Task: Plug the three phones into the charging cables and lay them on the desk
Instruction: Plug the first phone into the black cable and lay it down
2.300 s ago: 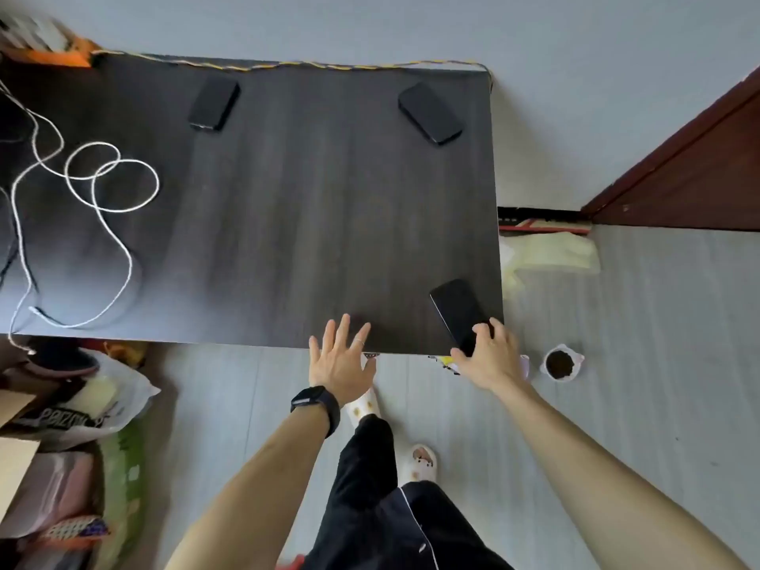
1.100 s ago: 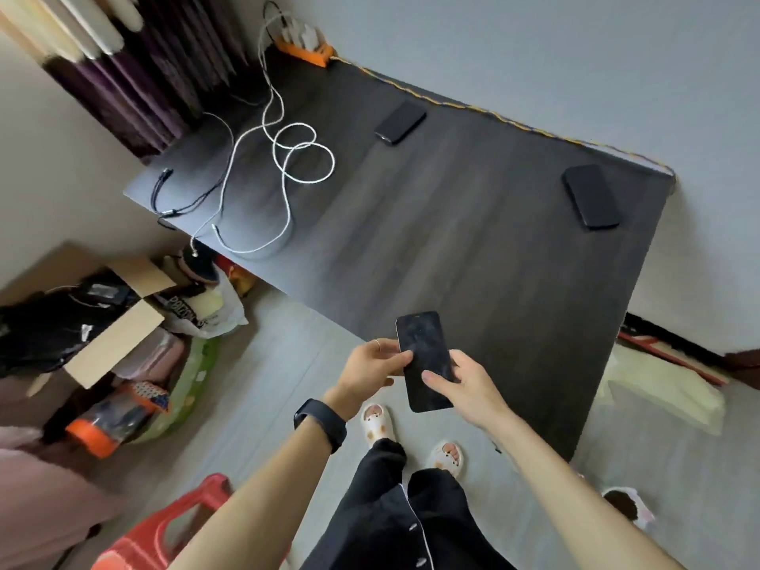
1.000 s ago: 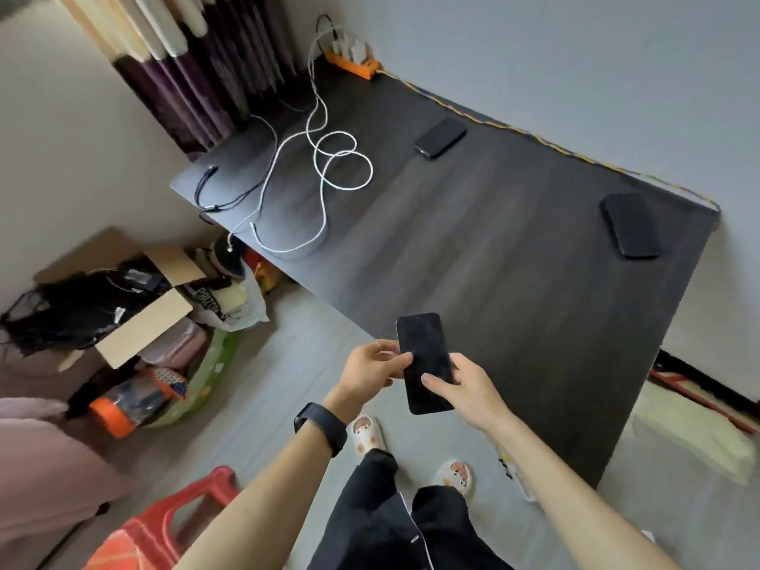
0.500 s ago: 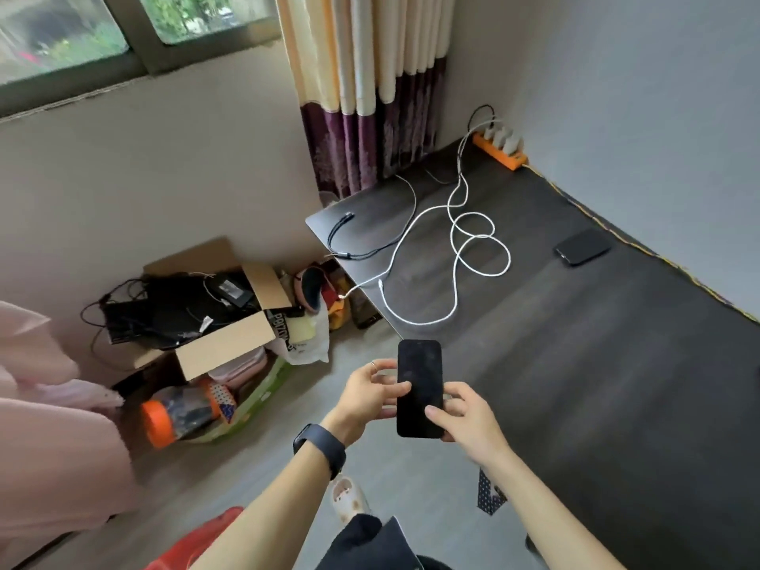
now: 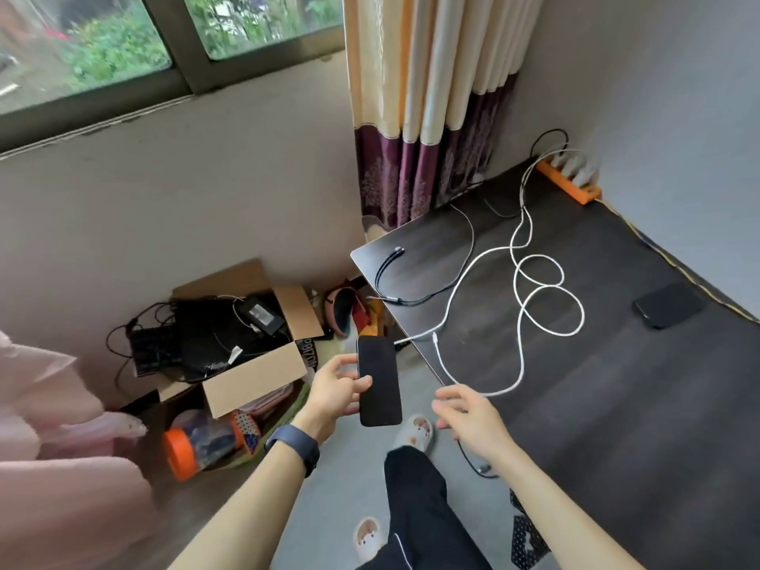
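My left hand (image 5: 335, 390) holds a black phone (image 5: 379, 381) upright, off the left edge of the dark desk (image 5: 617, 405). My right hand (image 5: 469, 413) hovers open at the desk's near-left edge, fingers spread, just below the white charging cable (image 5: 522, 306). That cable loops across the desk, and its plug end (image 5: 435, 337) lies near the edge. A black multi-head cable (image 5: 395, 277) lies at the desk's left corner. A second black phone (image 5: 666, 305) lies flat near the wall. The third phone is out of view.
An orange power strip (image 5: 569, 181) with white chargers sits in the desk's far corner under the curtain (image 5: 427, 96). On the floor to the left stand an open cardboard box (image 5: 246, 347) of electronics and an orange-lidded jar (image 5: 201, 442). Another black cable end (image 5: 481, 466) hangs by my right wrist.
My right hand let go of the phone and moved right toward the white cable; my left hand alone holds it. The view swung left toward the desk's cable corner.
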Motion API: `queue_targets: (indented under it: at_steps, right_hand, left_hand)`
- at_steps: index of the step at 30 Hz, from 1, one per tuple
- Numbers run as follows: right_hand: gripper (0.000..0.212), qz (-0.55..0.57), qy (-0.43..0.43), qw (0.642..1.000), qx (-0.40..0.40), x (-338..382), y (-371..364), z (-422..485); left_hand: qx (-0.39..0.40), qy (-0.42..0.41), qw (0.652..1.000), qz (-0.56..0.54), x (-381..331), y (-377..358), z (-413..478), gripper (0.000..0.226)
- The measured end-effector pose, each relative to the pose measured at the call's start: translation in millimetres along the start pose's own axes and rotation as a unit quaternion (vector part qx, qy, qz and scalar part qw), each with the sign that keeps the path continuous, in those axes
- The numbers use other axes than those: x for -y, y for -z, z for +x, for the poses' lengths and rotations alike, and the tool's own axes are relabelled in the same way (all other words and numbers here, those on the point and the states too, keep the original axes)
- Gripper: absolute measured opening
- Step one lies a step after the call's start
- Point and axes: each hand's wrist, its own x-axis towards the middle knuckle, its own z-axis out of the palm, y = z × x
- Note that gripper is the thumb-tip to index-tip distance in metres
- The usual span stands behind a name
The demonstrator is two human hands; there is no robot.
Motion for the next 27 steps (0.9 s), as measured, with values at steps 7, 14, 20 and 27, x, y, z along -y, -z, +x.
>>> queue_targets:
  at_steps: [7, 14, 20, 27]
  right_hand:
    - [0.017, -0.044, -0.004, 0.999, -0.010, 55, 24, 123]
    - [0.027, -0.096, -0.024, 0.995, -0.008, 114, 27, 258]
    - [0.038, -0.146, -0.063, 0.987, -0.005, 147, 11, 328]
    - [0.054, -0.246, -0.107, 0.962, -0.060, 171, -18, 366]
  left_hand:
    - [-0.067, -0.010, 0.998, -0.019, -79, 14, 75, 0.036]
    - [-0.118, 0.004, 0.993, -0.014, -143, 23, 135, 0.030]
    - [-0.143, 0.026, 0.989, -0.021, -168, 27, 178, 0.023]
    - [-0.111, 0.052, 0.992, -0.012, -177, 38, 224, 0.024]
